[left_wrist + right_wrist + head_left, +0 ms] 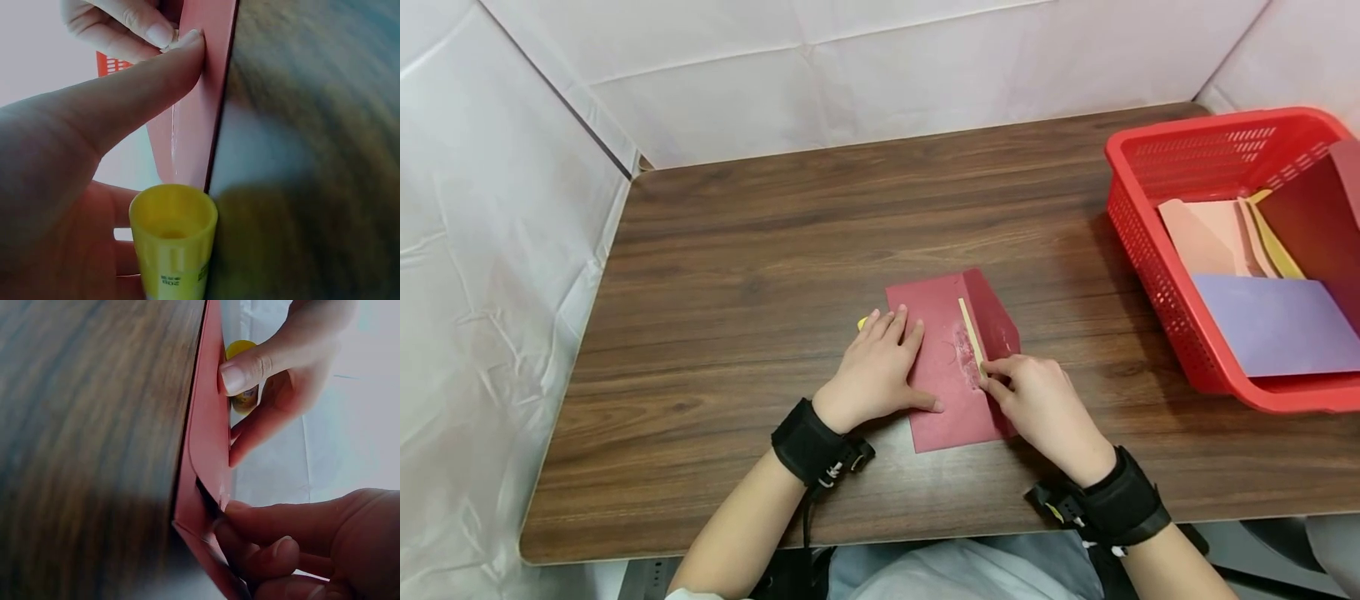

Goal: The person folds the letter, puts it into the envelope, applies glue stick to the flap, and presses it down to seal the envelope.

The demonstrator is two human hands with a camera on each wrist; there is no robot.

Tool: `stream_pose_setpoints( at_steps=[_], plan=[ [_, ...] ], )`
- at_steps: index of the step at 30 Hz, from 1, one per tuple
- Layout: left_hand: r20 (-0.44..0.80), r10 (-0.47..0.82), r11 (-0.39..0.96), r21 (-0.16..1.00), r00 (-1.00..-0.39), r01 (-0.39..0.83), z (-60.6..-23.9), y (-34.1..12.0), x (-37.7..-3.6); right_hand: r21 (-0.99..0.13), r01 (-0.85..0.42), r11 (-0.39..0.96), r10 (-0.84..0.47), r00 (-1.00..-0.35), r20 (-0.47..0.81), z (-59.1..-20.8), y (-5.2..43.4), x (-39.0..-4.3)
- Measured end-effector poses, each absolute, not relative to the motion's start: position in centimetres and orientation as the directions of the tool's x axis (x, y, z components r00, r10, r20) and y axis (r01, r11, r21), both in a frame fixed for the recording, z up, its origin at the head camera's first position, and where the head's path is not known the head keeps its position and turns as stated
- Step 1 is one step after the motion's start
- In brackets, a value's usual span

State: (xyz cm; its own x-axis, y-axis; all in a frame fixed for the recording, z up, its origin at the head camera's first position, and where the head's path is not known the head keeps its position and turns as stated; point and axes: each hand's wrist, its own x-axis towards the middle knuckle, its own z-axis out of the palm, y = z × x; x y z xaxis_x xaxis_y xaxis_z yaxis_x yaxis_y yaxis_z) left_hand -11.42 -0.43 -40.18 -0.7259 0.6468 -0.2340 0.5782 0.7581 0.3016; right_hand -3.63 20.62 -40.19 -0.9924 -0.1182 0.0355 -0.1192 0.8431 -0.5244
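A dark red envelope [936, 425] lies on the table with its right-hand flap [992, 321] folded partly up. Along the fold runs a narrow pale yellow strip [967, 325], beside a whitish, shiny smeared patch [964, 357]. My right hand [1037, 398] pinches the strip's near end between thumb and finger. Spread over the envelope's left side, my left hand [874, 371] presses it with the thumb, fingers straight. Close by that palm is a yellow glue stick [174, 250] marked 20g; mostly hidden from above, it shows only a yellow tip past the fingers.
A red plastic basket [1206, 333] stands at the table's right, holding a purple envelope [1277, 325], peach paper [1202, 237], a yellow piece [1277, 246] and a dark red one [1311, 221]. White sheeting [887, 92] hangs behind and left of the wooden table [737, 275].
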Motion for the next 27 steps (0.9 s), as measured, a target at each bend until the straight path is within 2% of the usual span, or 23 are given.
stream_pose_setpoints(
  at_steps=[11, 18, 20, 23, 27],
  plan=[
    [-0.244, 0.633, 0.769, 0.307, -0.735, 0.56, -40.3, -0.3, -11.4, -0.514, -0.12, 0.849, -0.116, -0.992, 0.039, -40.0, 20.6, -3.0],
    [-0.241, 0.635, 0.766, 0.318, -0.734, 0.558, -40.3, -0.3, -11.4, -0.544, -0.148, 0.826, -0.003, -0.966, 0.258, -38.3, 22.5, -1.5],
    [-0.239, 0.634, 0.767, 0.315, -0.736, 0.559, -40.3, -0.4, -11.4, -0.564, -0.136, 0.815, 0.035, -0.959, 0.283, -38.1, 23.4, -1.2],
    [-0.24, 0.634, 0.767, 0.319, -0.735, 0.557, -40.4, -0.5, -11.4, -0.579, -0.097, 0.809, 0.053, -0.97, 0.237, -38.4, 24.7, -1.2],
    [-0.239, 0.639, 0.76, 0.338, -0.731, 0.554, -40.5, -0.5, -11.3, -0.578, -0.052, 0.814, -0.008, -0.997, 0.079, -39.0, 25.8, -1.7]
  ],
)
